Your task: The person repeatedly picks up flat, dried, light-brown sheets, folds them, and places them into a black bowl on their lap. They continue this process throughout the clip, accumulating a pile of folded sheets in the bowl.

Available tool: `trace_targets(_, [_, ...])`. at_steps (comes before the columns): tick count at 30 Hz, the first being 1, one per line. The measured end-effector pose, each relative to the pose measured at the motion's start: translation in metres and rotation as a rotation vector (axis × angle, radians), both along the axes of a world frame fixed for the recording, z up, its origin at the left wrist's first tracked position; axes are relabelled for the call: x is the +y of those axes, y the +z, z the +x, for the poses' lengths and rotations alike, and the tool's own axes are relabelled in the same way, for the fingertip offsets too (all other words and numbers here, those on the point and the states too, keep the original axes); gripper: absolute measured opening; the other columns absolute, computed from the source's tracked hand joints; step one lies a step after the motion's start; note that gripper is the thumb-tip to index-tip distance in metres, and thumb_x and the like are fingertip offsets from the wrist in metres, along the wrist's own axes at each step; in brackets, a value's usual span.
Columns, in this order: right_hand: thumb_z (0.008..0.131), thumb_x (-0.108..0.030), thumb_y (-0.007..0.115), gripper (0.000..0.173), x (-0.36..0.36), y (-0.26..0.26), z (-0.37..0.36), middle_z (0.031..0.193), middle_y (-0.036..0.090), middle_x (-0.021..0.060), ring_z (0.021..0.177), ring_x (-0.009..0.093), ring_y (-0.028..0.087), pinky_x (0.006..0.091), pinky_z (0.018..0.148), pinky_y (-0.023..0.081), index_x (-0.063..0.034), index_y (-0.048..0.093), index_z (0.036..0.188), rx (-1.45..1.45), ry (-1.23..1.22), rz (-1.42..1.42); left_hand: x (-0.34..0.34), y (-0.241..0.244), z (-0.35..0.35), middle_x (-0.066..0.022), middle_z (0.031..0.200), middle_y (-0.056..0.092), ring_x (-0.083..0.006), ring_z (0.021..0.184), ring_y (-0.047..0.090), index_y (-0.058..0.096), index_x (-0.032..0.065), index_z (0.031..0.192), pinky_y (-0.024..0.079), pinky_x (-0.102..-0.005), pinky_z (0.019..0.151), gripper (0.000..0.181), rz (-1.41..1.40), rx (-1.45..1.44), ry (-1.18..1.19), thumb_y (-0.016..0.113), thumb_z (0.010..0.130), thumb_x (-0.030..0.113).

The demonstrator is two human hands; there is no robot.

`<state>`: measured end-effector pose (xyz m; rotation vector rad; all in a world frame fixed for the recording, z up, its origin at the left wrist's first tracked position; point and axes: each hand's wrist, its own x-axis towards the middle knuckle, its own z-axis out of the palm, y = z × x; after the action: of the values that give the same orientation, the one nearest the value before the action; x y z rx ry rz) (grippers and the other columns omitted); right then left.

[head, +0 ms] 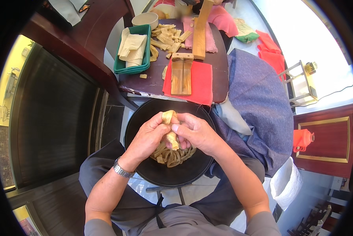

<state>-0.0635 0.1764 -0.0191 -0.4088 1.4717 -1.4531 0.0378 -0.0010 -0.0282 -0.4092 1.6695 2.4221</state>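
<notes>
A pale yellow folded strip [172, 139], perhaps of dried bean curd or similar material, is held between my left hand [152, 132] and my right hand [195, 131]. Its top is looped between the fingertips and its lower end hangs down. Both hands are over a round black basin [176, 177]. Inside it, below my fingers, lies a heap of similar strips [175, 157]. Beyond the basin, a grooved wooden block [181, 76] rests on a red cloth [202, 81] at the near edge of the dark table [147, 84].
More flat yellow strips [167, 37] lie on the table beside a green plastic tray [147, 48] holding folded cloths [133, 48]. A bowl [145, 20], a wooden board [200, 38] and a person at the far side follow. Blue fabric [259, 97] drapes at the right.
</notes>
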Motion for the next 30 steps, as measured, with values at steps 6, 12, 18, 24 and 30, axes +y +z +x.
trace_targets(6, [0.105, -0.029, 0.062, 0.029, -0.004, 0.001, -0.004, 0.080, 0.065, 0.0033, 0.062, 0.007, 0.061, 0.0222, 0.056, 0.049, -0.0029, 0.052, 0.115, -0.121, -0.057, -0.065, -0.008, -0.002, 0.005, -0.0099, 0.106, 0.069, -0.0166, 0.088, 0.071, 0.050, 0.0048, 0.137, 0.058, -0.0311, 0.081, 0.035, 0.394, 0.084, -0.055, 0.054, 0.102, 0.009])
trace_targets(12, [0.104, -0.022, 0.064, 0.029, 0.000, -0.005, -0.006, 0.085, 0.065, 0.0048, 0.066, 0.009, 0.062, 0.0232, 0.060, 0.051, -0.0018, 0.048, 0.117, -0.079, -0.043, -0.118, -0.004, 0.006, 0.004, -0.0115, 0.106, 0.069, -0.0180, 0.090, 0.072, 0.050, 0.0068, 0.125, 0.059, -0.0342, 0.082, 0.029, 0.420, 0.088, -0.060, 0.064, 0.100, 0.007])
trace_targets(18, [0.103, -0.016, 0.066, 0.032, 0.010, 0.004, -0.004, 0.096, 0.064, 0.0076, 0.071, 0.009, 0.061, 0.0246, 0.062, 0.053, -0.0019, 0.044, 0.122, 0.039, 0.080, -0.250, -0.015, 0.005, 0.005, -0.0107, 0.109, 0.069, -0.0192, 0.095, 0.072, 0.052, 0.0091, 0.114, 0.059, -0.0352, 0.086, 0.021, 0.463, 0.058, -0.025, 0.065, 0.098, 0.004])
trace_targets(24, [0.102, -0.017, 0.069, 0.032, 0.008, 0.006, -0.003, 0.092, 0.065, 0.0047, 0.070, 0.008, 0.061, 0.0239, 0.062, 0.052, -0.0049, 0.046, 0.121, 0.102, 0.104, -0.179, -0.019, 0.000, 0.010, -0.0074, 0.114, 0.067, -0.0169, 0.102, 0.070, 0.055, 0.0092, 0.109, 0.059, -0.0320, 0.084, 0.019, 0.380, 0.089, 0.007, 0.063, 0.096, -0.002])
trace_targets(30, [0.100, -0.017, 0.072, 0.029, 0.007, 0.020, 0.003, 0.085, 0.064, 0.0018, 0.072, 0.006, 0.063, 0.0230, 0.062, 0.051, -0.0062, 0.049, 0.114, 0.318, 0.079, 0.007, -0.013, -0.002, 0.010, -0.0049, 0.111, 0.066, -0.0147, 0.103, 0.068, 0.055, 0.0086, 0.108, 0.059, -0.0311, 0.087, 0.022, 0.261, 0.069, 0.029, 0.059, 0.094, -0.008])
